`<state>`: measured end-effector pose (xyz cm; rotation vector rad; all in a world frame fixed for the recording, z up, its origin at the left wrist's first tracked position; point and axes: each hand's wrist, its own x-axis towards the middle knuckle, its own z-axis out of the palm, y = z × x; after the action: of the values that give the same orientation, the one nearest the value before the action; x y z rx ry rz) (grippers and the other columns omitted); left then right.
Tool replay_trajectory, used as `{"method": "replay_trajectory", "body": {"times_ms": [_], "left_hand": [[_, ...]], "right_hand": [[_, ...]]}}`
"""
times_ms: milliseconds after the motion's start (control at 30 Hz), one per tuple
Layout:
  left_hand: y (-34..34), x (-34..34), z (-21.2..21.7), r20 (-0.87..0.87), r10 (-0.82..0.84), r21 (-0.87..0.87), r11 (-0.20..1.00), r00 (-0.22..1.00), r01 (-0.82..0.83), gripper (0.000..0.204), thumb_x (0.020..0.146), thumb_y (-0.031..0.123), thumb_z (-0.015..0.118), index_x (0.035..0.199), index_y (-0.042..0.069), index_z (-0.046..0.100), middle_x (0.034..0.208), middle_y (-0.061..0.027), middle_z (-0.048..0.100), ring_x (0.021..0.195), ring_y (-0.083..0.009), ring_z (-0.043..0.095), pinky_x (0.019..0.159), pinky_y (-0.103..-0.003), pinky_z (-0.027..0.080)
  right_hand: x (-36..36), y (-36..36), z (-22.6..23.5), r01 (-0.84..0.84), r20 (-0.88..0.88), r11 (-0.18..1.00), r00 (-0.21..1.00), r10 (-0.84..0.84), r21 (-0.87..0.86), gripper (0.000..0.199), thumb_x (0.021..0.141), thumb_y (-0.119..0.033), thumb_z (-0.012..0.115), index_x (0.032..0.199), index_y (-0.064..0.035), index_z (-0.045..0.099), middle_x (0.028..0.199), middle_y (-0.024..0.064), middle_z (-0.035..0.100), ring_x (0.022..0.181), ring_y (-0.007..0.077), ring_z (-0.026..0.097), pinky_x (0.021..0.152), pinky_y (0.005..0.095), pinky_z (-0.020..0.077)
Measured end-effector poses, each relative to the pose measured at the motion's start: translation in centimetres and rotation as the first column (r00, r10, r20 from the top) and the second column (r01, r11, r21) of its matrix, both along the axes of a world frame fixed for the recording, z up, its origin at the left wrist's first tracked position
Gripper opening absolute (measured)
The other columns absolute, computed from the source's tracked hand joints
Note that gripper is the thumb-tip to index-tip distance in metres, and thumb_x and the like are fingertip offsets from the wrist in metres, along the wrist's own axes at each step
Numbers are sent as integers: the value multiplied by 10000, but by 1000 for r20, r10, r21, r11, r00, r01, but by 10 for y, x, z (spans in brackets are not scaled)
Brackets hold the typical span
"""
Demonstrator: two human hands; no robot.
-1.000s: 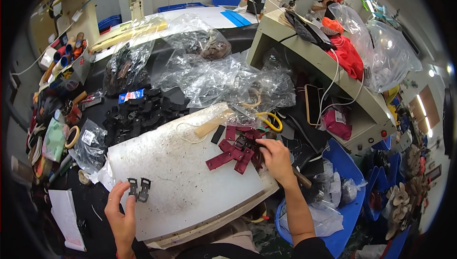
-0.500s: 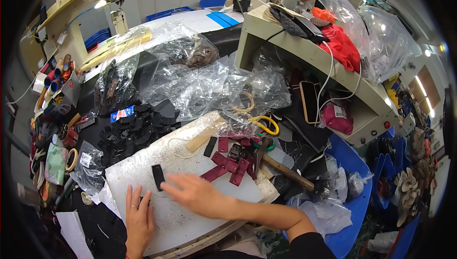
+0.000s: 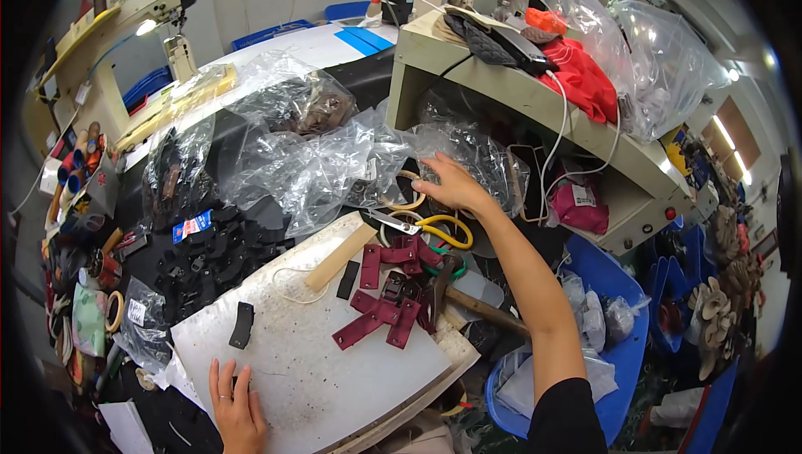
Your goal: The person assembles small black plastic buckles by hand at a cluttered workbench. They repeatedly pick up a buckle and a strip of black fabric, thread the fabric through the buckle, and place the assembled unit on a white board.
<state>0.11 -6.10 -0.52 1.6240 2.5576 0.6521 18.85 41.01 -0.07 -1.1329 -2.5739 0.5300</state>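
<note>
My left hand (image 3: 238,416) lies on the white board (image 3: 313,383), its fingers spread flat. A small dark piece shows partly beneath those fingers. Just beyond them is a short black strip (image 3: 241,325). My right hand (image 3: 451,185) reaches far across, fingers stretched out, at the edge of the crumpled clear plastic bags (image 3: 326,166). Its thumb is close to a tan tape roll (image 3: 409,200); whether they touch I cannot tell. Yellow-handled scissors (image 3: 458,238) lie below that hand. Maroon strap pieces (image 3: 376,312) are heaped on the board next to another black strip (image 3: 348,280).
A hammer (image 3: 484,310) rests at the board's right edge. Many black pieces (image 3: 209,262) are piled to the left. A phone-like frame (image 3: 525,182) and a cream machine housing (image 3: 518,86) stand behind my right arm. A blue tub (image 3: 618,370) holds plastic bags.
My right hand has swung from above the board to the far side by the tape roll. The scissors' blades now show where plastic covered them. My left hand stays on the board.
</note>
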Motion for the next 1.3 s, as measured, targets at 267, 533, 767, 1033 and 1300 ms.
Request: {"method": "replay_trajectory", "body": {"times_ms": [267, 533, 767, 1033, 1300], "left_hand": [[-5, -4, -5, 39, 54, -6, 999, 998, -54, 410, 783, -86, 494, 1184, -12, 537, 1340, -204, 419, 1297, -425, 333, 1047, -454, 306], [-6, -15, 9, 220, 15, 152, 987, 975, -49, 435, 759, 54, 629, 1183, 5, 545, 1371, -251, 368, 1261, -433, 369, 1033, -459, 326], [-6, -120, 18, 146, 120, 227, 962, 982, -151, 506, 768, 111, 675, 1240, 34, 511, 1336, -188, 436, 1281, -392, 367, 1051, -456, 308], [33, -207, -3, 350, 166, -109, 985, 922, -136, 884, 747, 448, 714, 1405, 41, 287, 1441, -289, 209, 1330, -445, 246, 1071, -474, 255], [57, -194, -4, 282, 258, -207, 957, 924, -204, 919, 737, 569, 657, 1396, 33, 305, 1465, -286, 173, 1309, -471, 239, 978, -614, 260]], "right_hand": [[-24, -53, -5, -296, -114, 942, 942, 316, 161, 417, 809, -242, 650, 1160, -31, 572, 1271, 211, 506, 1199, 366, 449, 1027, 418, 341], [-92, -115, 39, -496, -198, 863, 840, 505, 98, 294, 794, -144, 669, 1062, -31, 628, 1106, 179, 608, 1040, 332, 573, 915, 383, 440], [-202, -199, 46, -703, -181, 711, 701, 689, -17, 472, 827, -194, 658, 1242, -36, 498, 1172, 209, 552, 1068, 368, 554, 870, 405, 471], [-293, -184, 35, -725, 54, 683, 681, 730, -92, 492, 797, -369, 681, 1128, -19, 581, 1050, 239, 555, 1037, 368, 540, 894, 404, 437], [-260, -183, -4, -782, 32, 618, 618, 786, -85, 450, 823, -235, 665, 1209, -40, 541, 955, 199, 612, 878, 347, 618, 798, 403, 493]]}}
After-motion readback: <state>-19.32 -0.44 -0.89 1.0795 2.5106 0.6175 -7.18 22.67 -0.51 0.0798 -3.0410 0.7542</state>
